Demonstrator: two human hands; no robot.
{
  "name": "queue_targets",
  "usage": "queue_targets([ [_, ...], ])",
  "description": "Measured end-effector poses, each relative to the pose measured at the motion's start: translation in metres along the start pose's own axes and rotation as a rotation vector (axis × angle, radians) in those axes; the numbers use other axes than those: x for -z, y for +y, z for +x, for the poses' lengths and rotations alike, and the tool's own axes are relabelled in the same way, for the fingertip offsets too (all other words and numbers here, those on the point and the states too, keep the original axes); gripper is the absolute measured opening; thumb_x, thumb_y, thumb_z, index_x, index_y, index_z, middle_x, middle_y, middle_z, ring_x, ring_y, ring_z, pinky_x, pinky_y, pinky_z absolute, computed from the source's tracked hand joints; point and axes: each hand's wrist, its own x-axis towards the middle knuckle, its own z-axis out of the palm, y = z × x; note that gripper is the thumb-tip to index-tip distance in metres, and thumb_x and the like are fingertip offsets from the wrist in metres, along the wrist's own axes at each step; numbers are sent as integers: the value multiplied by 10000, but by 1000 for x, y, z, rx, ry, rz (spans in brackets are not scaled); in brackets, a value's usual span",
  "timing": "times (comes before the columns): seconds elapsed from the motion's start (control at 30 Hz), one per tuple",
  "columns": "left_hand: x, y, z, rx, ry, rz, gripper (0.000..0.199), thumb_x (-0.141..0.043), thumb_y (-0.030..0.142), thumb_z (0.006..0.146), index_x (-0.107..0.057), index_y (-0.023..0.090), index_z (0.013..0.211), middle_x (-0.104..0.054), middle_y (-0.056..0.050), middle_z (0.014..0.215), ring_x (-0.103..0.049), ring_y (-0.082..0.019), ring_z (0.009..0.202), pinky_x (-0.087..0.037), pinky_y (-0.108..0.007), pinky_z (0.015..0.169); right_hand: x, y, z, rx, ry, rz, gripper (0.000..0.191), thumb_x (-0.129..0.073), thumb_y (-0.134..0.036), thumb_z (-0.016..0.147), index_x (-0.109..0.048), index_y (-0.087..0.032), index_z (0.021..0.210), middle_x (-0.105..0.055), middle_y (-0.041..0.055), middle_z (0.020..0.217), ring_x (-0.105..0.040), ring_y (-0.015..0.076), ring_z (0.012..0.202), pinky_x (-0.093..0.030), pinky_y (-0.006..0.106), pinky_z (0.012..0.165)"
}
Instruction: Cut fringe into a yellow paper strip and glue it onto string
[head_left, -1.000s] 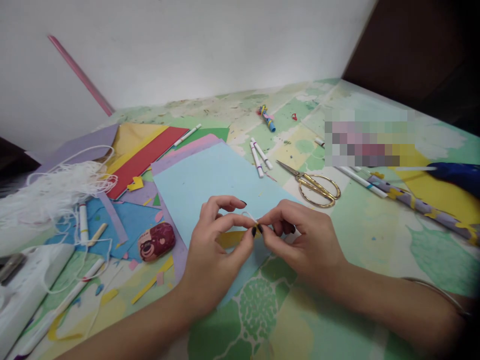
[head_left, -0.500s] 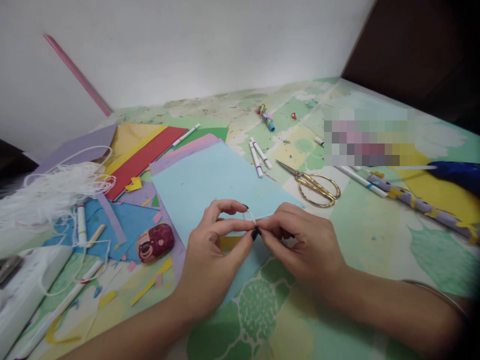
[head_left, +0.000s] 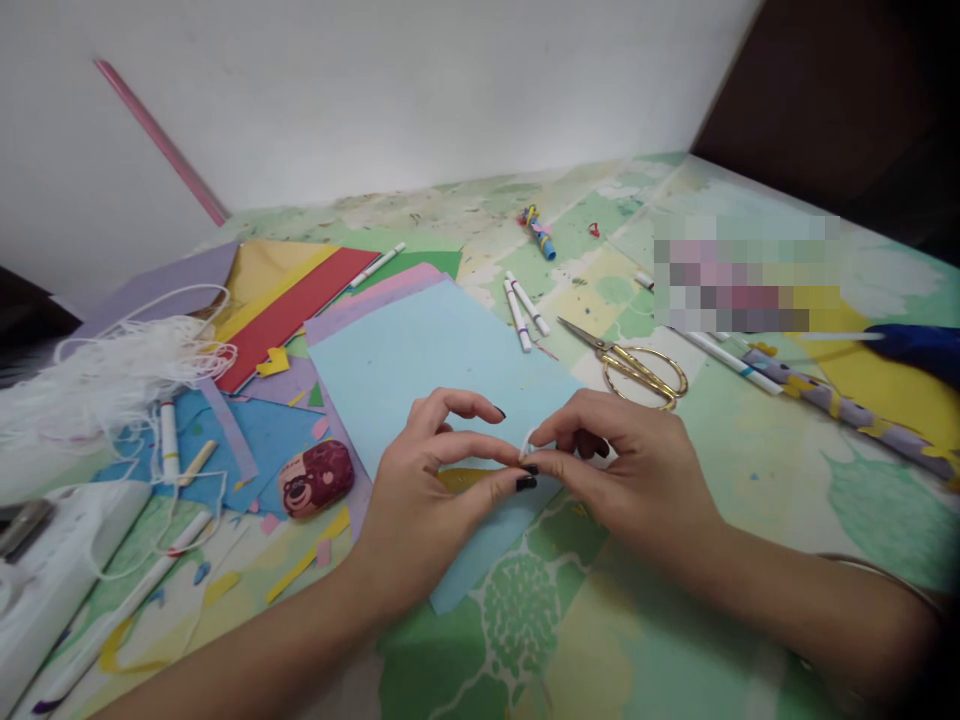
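Note:
My left hand (head_left: 439, 495) and my right hand (head_left: 626, 455) meet fingertip to fingertip over a light blue paper sheet (head_left: 420, 350). Between them is a small piece of white string (head_left: 528, 441), pinched by both hands. The left index finger is raised and curved, apart from the string, while its thumb and another finger press together. On my right hand the thumb and index finger close at the string, with the other fingers curled. A bit of yellow paper (head_left: 461, 479) shows behind the left thumb.
Gold-handled scissors (head_left: 641, 372) and white markers (head_left: 517, 315) lie beyond my hands. At left are a white string bundle (head_left: 120, 375), a maroon oval case (head_left: 316, 480), a white power strip (head_left: 75, 560) and coloured papers (head_left: 289, 320). A decorated purple roll (head_left: 847, 405) rests at right.
The string, earlier a raised loop near the left index finger, is now bunched low at the fingertips. My right index finger has moved up, and the left index finger is farther from the string.

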Motion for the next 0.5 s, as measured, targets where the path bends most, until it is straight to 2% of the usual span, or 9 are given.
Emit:
queue_targets([
  [0.13,3,-1,4,21,-60,-32,79,-716,215,703,-734,289,682,-586,-48,966,-561,-236,934,-476,-390,773,1,0,1,-46,-17,15,124,-720,-117,668,-618,-186,667,-556,-30,597,-496,98,560,-378,222,508],
  [0.3,6,-4,6,50,-136,-105,126,-675,193,734,-745,293,701,-596,-51,939,-574,-219,896,-491,-346,701,2,0,1,-2,-15,-22,147,-688,-101,680,-579,-194,649,-549,-31,604,-493,104,571,-363,229,510],
  [0.5,9,-6,10,63,-204,-106,114,-660,219,748,-747,291,751,-584,-56,961,-581,-203,870,-493,-331,688,3,3,1,62,-20,-65,160,-678,-84,689,-564,-195,678,-548,-29,637,-498,109,609,-365,229,527],
])
